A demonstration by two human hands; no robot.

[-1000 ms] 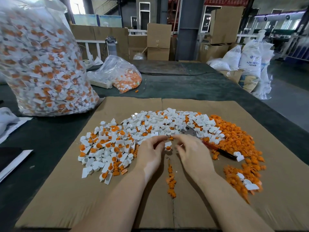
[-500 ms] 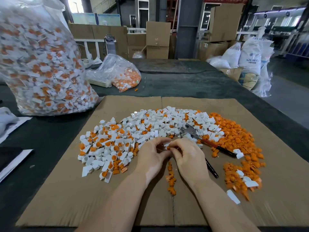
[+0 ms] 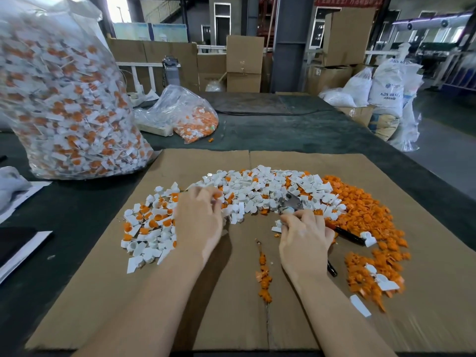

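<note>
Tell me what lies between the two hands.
Head view: mostly bare cardboard between left hand and right hand on pliers; a thin trail of orange bits starts just below.

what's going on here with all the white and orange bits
A person is sorting through a pile of white-and-orange parts on a cardboard sheet. The left hand reaches into the pile, fingers curled; blur hides whether it holds one. The right hand grips pliers at the pile's near edge. Loose orange bits lie heaped to the right, and a full bag stands back left.
</note>
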